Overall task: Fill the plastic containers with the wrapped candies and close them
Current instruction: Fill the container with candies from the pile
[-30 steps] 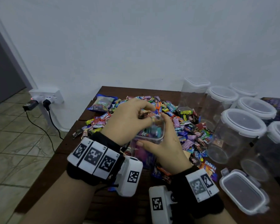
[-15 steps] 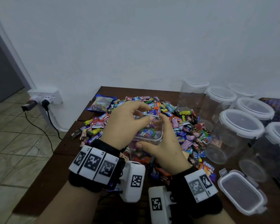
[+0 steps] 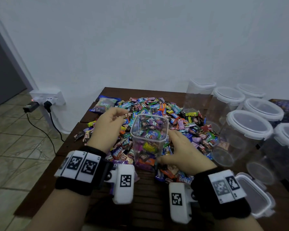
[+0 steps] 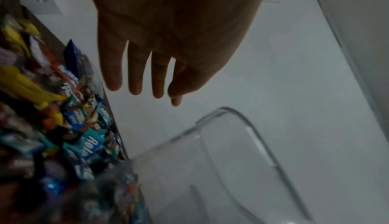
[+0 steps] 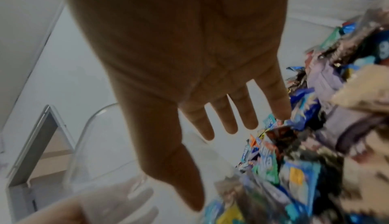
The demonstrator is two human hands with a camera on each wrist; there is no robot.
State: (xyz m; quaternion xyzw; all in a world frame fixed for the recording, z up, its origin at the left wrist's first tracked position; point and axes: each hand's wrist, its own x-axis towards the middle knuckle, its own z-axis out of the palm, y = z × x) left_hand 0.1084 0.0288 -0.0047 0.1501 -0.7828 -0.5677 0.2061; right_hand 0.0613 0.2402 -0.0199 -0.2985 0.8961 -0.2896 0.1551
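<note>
A clear square container [image 3: 148,140], its mouth uncovered, stands in the middle of the dark table, filled with wrapped candies nearly to its rim [image 4: 242,127]. My left hand [image 3: 114,121] hovers just left of it over the candy pile [image 3: 190,124], fingers straight and empty in the left wrist view [image 4: 145,84]. To the container's right lies my right hand [image 3: 171,148], fingers spread and empty [image 5: 219,124], with the thumb close to the container's lower side; contact cannot be told. A loose lid [image 3: 257,197] lies at the front right.
Several lidded, empty clear containers [image 3: 247,130] stand along the right side, and one tall container without a lid [image 3: 198,97] stands at the back. A bag of candy [image 3: 103,104] lies at the pile's far left. A wall socket with plugs [image 3: 45,100] sits left of the table.
Both hands have come off the container's mouth and opened. The left hand moved left, the right hand dropped down to the right side. The container now stands uncovered.
</note>
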